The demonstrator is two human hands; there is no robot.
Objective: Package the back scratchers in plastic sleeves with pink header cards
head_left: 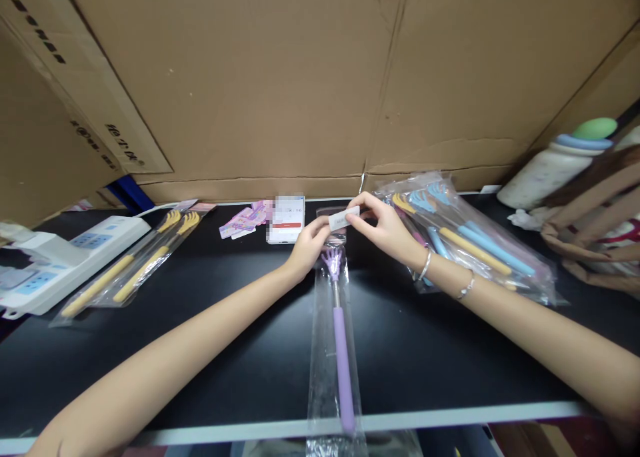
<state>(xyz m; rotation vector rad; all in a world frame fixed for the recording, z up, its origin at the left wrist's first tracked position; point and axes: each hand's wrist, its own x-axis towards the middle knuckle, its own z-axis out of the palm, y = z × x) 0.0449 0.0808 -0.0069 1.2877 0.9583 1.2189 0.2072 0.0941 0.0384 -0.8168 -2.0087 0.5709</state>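
Between the fingertips of both hands is a small white card [344,219] with faint print, its exact kind unclear. My left hand [307,249] pinches its left end and my right hand [384,230] grips its right end; both are closed. Just below them lies a purple back scratcher [343,357] with a hand-shaped head, inside a clear plastic bag [323,337]. The bag's upper end lies under the card and fingers, partly hidden. Its lower end hangs over the table's front edge.
Left are two bagged yellow back scratchers [143,270] and a white power strip [90,257]. Purple-pink cards [245,220] lie beside a phone [287,220]. Right are bagged back scratchers [475,250], a white bottle [550,173] and a brown bag [590,223]. Cardboard [270,83] walls the back.
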